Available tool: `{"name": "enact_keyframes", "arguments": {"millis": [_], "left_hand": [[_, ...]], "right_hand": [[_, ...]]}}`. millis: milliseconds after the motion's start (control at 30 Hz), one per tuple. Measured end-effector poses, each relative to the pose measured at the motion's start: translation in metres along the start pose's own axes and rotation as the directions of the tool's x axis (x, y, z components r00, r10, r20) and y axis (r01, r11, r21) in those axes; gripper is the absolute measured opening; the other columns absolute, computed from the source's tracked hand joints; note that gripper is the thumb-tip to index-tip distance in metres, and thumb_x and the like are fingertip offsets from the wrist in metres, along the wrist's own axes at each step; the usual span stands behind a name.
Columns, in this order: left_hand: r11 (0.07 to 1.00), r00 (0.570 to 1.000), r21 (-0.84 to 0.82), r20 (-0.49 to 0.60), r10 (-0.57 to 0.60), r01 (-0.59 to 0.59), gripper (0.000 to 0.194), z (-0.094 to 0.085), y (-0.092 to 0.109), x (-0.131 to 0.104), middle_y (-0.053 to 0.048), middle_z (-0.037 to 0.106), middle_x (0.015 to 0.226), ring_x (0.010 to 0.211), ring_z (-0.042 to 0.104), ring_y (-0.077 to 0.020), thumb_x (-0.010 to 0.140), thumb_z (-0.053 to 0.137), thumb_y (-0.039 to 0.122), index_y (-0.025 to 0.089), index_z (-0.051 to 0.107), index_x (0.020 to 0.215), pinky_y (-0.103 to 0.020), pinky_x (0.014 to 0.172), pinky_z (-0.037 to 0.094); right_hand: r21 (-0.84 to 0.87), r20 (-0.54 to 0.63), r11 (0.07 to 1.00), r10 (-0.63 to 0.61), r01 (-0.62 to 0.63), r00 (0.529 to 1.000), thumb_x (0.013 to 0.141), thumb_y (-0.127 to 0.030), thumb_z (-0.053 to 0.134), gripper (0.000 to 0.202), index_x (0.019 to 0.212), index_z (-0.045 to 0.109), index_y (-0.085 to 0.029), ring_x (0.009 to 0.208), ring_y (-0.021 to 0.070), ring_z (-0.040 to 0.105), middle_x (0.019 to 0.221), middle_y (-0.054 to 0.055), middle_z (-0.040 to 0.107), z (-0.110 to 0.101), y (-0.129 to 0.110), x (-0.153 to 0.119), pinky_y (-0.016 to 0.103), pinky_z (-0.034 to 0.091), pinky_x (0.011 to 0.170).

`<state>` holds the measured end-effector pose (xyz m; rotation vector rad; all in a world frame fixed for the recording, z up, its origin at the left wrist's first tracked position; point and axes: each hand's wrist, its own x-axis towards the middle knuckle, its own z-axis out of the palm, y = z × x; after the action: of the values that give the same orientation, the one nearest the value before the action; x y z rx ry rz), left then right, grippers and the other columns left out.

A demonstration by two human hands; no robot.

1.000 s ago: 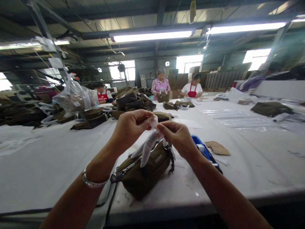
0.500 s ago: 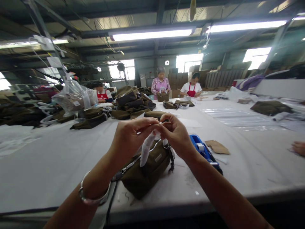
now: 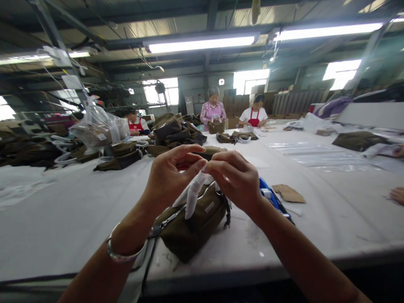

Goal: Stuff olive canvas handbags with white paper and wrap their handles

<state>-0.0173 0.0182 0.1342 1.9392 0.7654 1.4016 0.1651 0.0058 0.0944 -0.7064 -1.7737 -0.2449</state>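
1. At the far left of the desk, dark green bags lie heaped beside a clear plastic sack.
2. The left hand comes in over the near bag, its thumb tip at the top of the wrapped handle and its index finger raised apart from the thumb; whether its curled fingers pinch anything, I cannot tell.
3. The green bag sits on the desk beneath both hands, its white wrapping around the handle.
4. The step in hand looks like working the wrapping at the handle's top. The next move there would call for a close fingertip hold that keeps the layer smooth.
5. The right hand has thumb and fingers drawn together, pinching the white wrapping; the exact bit between its fingertips is too small to make out.
6. Behind the right hand and forearm, a blue holder is partly hidden, with a brown paper scrap just beside it.
7. At the right edge, another person's hand is cut off.
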Motion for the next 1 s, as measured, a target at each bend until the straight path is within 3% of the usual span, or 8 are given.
{"name": "enact_keyframes", "arguments": {"millis": [167, 267, 400, 567, 700, 833, 900, 1000], "left_hand": [[0.996, 0.967, -0.081, -0.253, 0.014, -0.036, 0.032, -0.003, -0.005, 0.001, -0.003, 0.079, 0.086, 0.079, 0.076, -0.0195, 0.072, 0.087, 0.033, 0.018, 0.073, 0.097, -0.030, 0.076, 0.063], [0.998, 0.972, -0.055, -0.233, -0.009, -0.004, 0.031, -0.006, -0.016, -0.001, -0.004, 0.078, 0.094, 0.085, 0.075, -0.0193, 0.081, 0.080, 0.040, 0.019, 0.072, 0.103, -0.029, 0.078, 0.061], [0.952, 0.997, 0.303, -0.070, -0.028, 0.048, 0.048, 0.000, -0.031, -0.008, -0.010, 0.075, 0.120, 0.106, 0.071, -0.0242, 0.097, 0.051, 0.056, 0.019, 0.070, 0.120, -0.030, 0.087, 0.057], [0.801, 0.989, 0.599, 0.118, -0.088, 0.000, 0.052, 0.010, -0.043, -0.011, -0.008, 0.079, 0.104, 0.089, 0.075, -0.0261, 0.092, 0.060, 0.054, 0.019, 0.069, 0.130, -0.030, 0.081, 0.055], [0.739, 0.977, 0.638, 0.131, 0.169, -0.214, 0.036, 0.005, -0.050, -0.004, -0.005, 0.078, 0.111, 0.094, 0.073, -0.0231, 0.093, 0.062, 0.043, 0.027, 0.073, 0.123, -0.028, 0.086, 0.053], [0.699, 0.917, 0.595, 0.221, 0.332, -0.396, 0.028, -0.004, -0.064, 0.002, -0.003, 0.076, 0.117, 0.102, 0.072, -0.0229, 0.097, 0.058, 0.036, 0.032, 0.074, 0.120, -0.032, 0.090, 0.053], [0.705, 0.910, 0.579, 0.204, 0.362, -0.410, 0.029, -0.006, -0.073, 0.002, -0.002, 0.073, 0.125, 0.109, 0.070, -0.0242, 0.099, 0.056, 0.033, 0.034, 0.073, 0.123, -0.037, 0.095, 0.053], [0.696, 0.921, 0.630, 0.085, 0.379, -0.345, 0.033, -0.005, -0.083, -0.004, 0.001, 0.068, 0.136, 0.121, 0.064, -0.0285, 0.099, 0.057, 0.031, 0.036, 0.069, 0.128, -0.048, 0.106, 0.050]], "right_hand": [[-0.016, 0.235, 0.996, -0.079, 0.085, 0.969, 0.103, -0.025, 0.052, 0.025, 0.103, 0.078, -0.028, 0.092, 0.0201, 0.066, 0.102, 0.005, 0.077, 0.011, 0.019, -0.022, 0.035, 0.053, 0.085], [0.057, 0.240, 0.997, -0.057, 0.045, 0.969, 0.102, -0.022, 0.052, 0.027, 0.112, 0.077, -0.028, 0.099, 0.0207, 0.069, 0.110, 0.005, 0.077, 0.014, 0.028, -0.041, 0.036, 0.054, 0.090], [0.150, 0.050, 0.971, 0.180, -0.185, 0.982, 0.100, -0.024, 0.057, 0.025, 0.117, 0.075, -0.029, 0.101, 0.0205, 0.071, 0.113, 0.005, 0.076, 0.003, 0.034, -0.061, 0.036, 0.058, 0.090], [0.003, -0.064, 0.880, 0.475, -0.476, 0.878, 0.098, -0.027, 0.060, 0.020, 0.106, 0.078, -0.026, 0.080, 0.0186, 0.072, 0.103, 0.004, 0.077, -0.024, 0.048, -0.091, 0.034, 0.059, 0.081], [-0.195, 0.187, 0.809, 0.585, -0.554, 0.789, 0.096, -0.025, 0.062, 0.018, 0.101, 0.079, -0.023, 0.090, 0.0230, 0.073, 0.098, 0.006, 0.079, -0.046, 0.059, -0.130, 0.036, 0.057, 0.086], [-0.394, 0.438, 0.722, 0.691, -0.569, 0.575, 0.094, -0.019, 0.064, 0.019, 0.105, 0.079, -0.021, 0.098, 0.0251, 0.073, 0.105, 0.008, 0.077, -0.054, 0.060, -0.175, 0.036, 0.054, 0.090], [-0.480, 0.486, 0.697, 0.716, -0.532, 0.501, 0.090, -0.016, 0.068, 0.023, 0.110, 0.078, -0.021, 0.103, 0.0256, 0.071, 0.110, 0.009, 0.076, -0.052, 0.060, -0.193, 0.035, 0.053, 0.092], [-0.561, 0.519, 0.694, 0.720, -0.451, 0.461, 0.086, -0.014, 0.072, 0.027, 0.111, 0.078, -0.024, 0.099, 0.0224, 0.070, 0.112, 0.007, 0.074, -0.044, 0.059, -0.211, 0.030, 0.053, 0.084]]}}
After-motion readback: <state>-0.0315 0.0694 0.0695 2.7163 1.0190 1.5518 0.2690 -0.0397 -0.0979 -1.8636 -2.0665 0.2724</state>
